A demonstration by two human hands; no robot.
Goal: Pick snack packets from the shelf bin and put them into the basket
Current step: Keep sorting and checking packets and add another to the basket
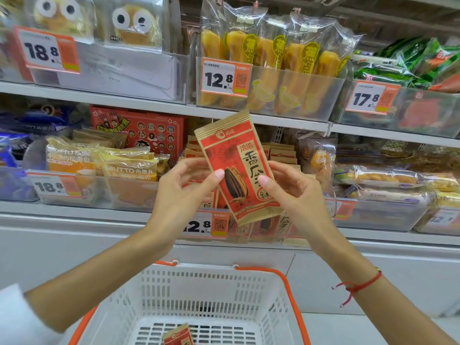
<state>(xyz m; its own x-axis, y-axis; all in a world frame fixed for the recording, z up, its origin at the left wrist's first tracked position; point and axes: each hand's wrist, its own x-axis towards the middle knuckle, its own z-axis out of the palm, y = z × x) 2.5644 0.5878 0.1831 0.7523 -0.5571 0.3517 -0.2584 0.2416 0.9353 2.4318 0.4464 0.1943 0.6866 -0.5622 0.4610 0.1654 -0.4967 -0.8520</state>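
Nearest the camera, a white basket [199, 295] with orange handles sits low in the middle, its slotted walls bare. One red packet [178, 336] lies on its floor at the bottom edge of the view, only its top part showing.

Above the basket, both forearms reach forward; a red cord [358, 286] circles the right wrist. The left hand [179, 192] and the right hand [296, 195] hold a second red-and-gold packet [239, 168] between them, each pinching an edge with thumb on the front and fingers curled behind. It is tilted, top leaning left, a sunflower seed printed on its face. It hangs in the air over the basket and in front of the lower shelf, covering much of what lies behind it.

Directly behind the hands is the bin [271, 232] of the same red packets, with a 12.8 price tag [205, 225] partly hidden by the left wrist. More packets stand in rows [281, 155] further back. To the left, a clear bin [99, 192] holds yellow bread packs, marked 18.8; a red box [139, 130] stands behind it. To the right, a bin [378, 212] holds clear-wrapped pastries.

On the upper shelf, left to right: packs with cartoon eyes [134, 21], long yellow banana-shaped cakes [268, 61] in a bin tagged 12.8, and green packs [410, 63] in a bin tagged 17.8.
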